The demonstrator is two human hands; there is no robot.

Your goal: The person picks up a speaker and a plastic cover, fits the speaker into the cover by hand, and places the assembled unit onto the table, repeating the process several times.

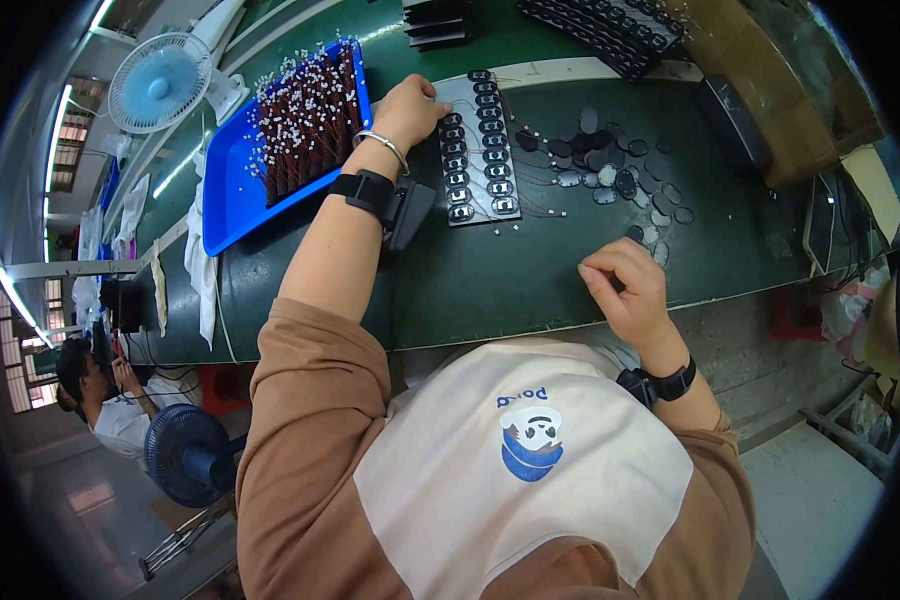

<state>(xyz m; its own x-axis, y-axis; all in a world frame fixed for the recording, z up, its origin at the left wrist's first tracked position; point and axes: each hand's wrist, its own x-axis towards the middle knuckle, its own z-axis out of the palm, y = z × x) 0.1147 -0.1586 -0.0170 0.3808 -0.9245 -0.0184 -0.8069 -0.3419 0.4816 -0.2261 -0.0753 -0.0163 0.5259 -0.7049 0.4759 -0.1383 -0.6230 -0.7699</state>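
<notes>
My left hand point(410, 110) reaches to the upper left of a flat board point(475, 160) that bears two columns of small black oval parts with thin wires. Its fingers are curled together at the top of the left column, and whatever they grip is hidden. Over the near part of the green table, my right hand point(630, 292) is closed, thumb against the index finger. Something small and dark may be in that pinch, but it is too small to name. Beyond this hand lies a loose heap of black and grey oval discs point(625, 183).
Left of the board stands a blue tray point(215, 215) of dark parts with red wires and white connectors. A black box point(732, 125) sits at the right, more black part-filled racks point(610, 35) at the back. A white fan point(160, 85) is far left; a person point(120, 410) sits lower left.
</notes>
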